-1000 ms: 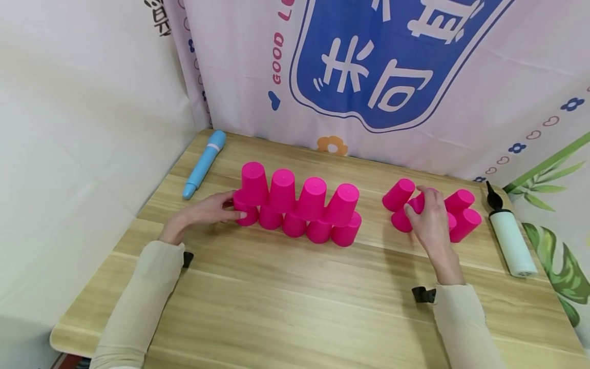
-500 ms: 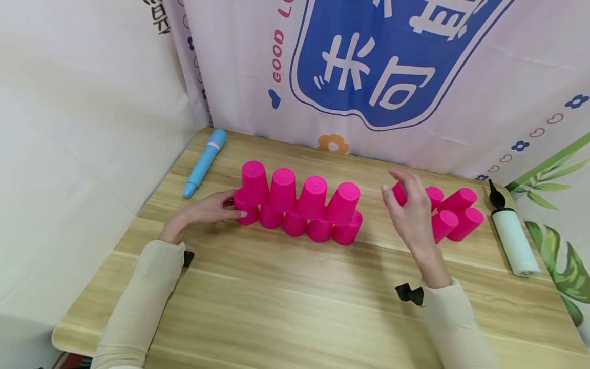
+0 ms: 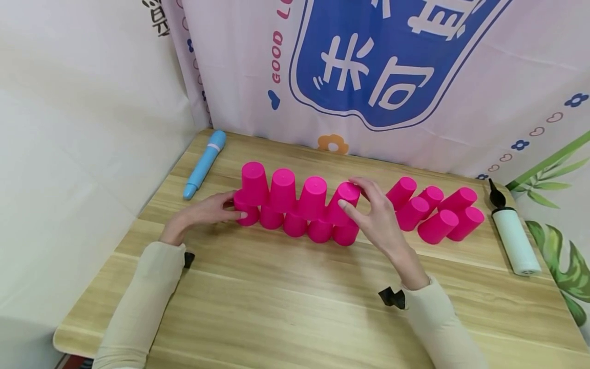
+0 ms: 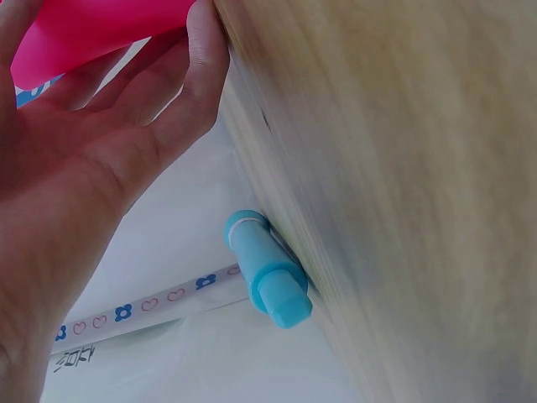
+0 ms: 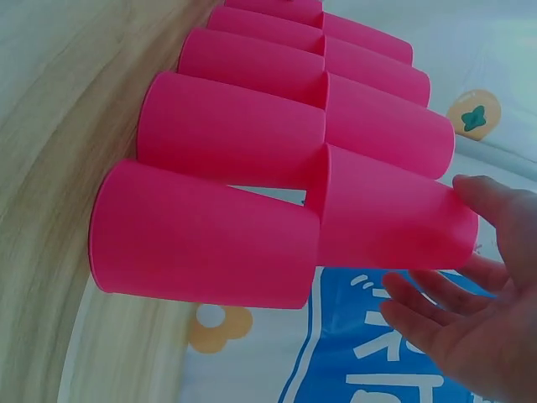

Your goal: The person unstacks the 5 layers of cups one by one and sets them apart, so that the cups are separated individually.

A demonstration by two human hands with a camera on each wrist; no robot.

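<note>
Upside-down pink cups stand in two tiers mid-table, several in the bottom row and several on top. At the left end my left hand point(image 3: 209, 209) holds the end bottom cup point(image 3: 246, 209), thumb in front and fingers behind. In the left wrist view that cup point(image 4: 101, 34) lies against the fingers. My right hand point(image 3: 380, 215) has its thumb and fingers round the rightmost top cup point(image 3: 343, 202), near its closed end. The right wrist view shows this upper cup point(image 5: 394, 214) straddling two bottom cups, the thumb at its edge and the other fingers along its far side.
Right of the rows stands a group of several loose pink cups point(image 3: 438, 226), also upside down. A pale green hand pump point(image 3: 513, 241) lies at the right edge. A light blue pump or tube point(image 3: 205, 164) lies back left. A printed curtain point(image 3: 249, 66) hangs behind the wooden table point(image 3: 258, 302).
My right hand has left the loose cups, moving left to the rightmost top cup; one loose cup now stands slightly nearer the front. The left hand has stayed at the left end cup.
</note>
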